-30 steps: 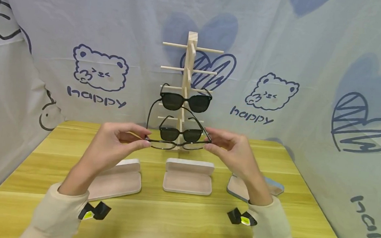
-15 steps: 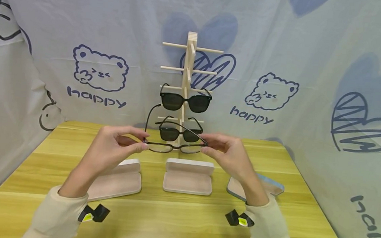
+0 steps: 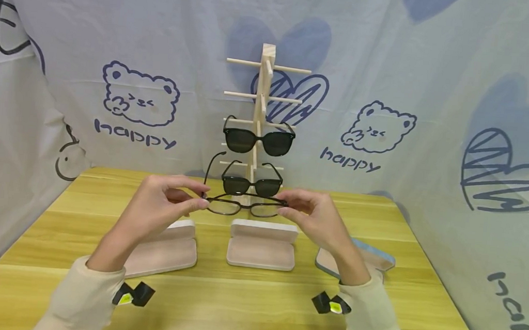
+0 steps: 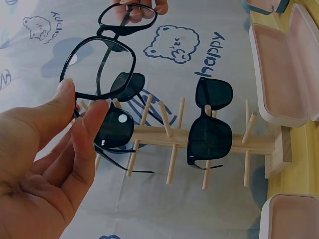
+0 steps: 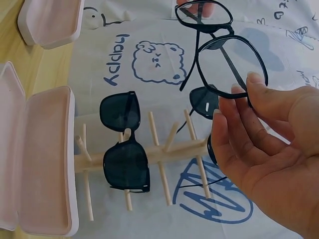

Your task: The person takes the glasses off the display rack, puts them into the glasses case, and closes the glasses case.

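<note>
Black-rimmed eyeglasses (image 3: 245,206) with clear lenses are held up between both hands, in front of the wooden stand. My left hand (image 3: 156,203) pinches the left end of the frame with thumb and fingers; the left temple arm points up and away. At the right end my right hand (image 3: 316,213) pinches the hinge corner, and the right temple arm lies folded across behind the lenses. The left wrist view shows thumb and fingertips of the left hand (image 4: 55,154) at the rim. The right hand (image 5: 269,129) grips likewise in its own wrist view.
Black sunglasses (image 3: 258,141) hang on the pegged wooden stand (image 3: 264,84), above a second pair of sunglasses (image 3: 267,187). Three open glasses cases stand on the table: a pale left case (image 3: 164,253), a pale middle case (image 3: 261,253) and a blue-edged right case (image 3: 329,261).
The eyeglasses' right temple arm has swung inward, from extended to folded behind the lenses. The right hand has shifted slightly left; the frame sits a little lower.
</note>
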A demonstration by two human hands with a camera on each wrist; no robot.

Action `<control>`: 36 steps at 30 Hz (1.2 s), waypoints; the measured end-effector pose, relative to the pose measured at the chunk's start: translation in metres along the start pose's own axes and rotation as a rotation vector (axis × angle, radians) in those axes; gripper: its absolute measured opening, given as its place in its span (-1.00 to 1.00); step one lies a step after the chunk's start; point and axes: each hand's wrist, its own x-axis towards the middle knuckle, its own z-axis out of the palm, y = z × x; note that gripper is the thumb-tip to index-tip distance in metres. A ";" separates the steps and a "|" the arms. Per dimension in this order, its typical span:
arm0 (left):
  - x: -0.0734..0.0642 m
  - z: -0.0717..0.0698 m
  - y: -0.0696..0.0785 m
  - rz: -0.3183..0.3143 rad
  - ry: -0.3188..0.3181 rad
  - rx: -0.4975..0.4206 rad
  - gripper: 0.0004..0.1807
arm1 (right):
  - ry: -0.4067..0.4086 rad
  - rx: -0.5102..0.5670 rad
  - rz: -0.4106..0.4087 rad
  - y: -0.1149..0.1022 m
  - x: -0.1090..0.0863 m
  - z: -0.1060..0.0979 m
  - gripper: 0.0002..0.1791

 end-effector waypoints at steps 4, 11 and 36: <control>0.001 0.001 -0.003 0.020 0.012 0.047 -0.76 | -0.004 -0.014 -0.003 0.001 0.000 0.001 -0.75; 0.003 0.004 -0.008 0.035 0.016 0.113 -0.75 | -0.009 -0.021 0.011 0.003 -0.001 0.001 -0.75; -0.001 0.015 -0.024 -0.058 -0.088 0.014 -0.40 | -0.021 -0.023 0.006 0.020 -0.006 0.011 -0.76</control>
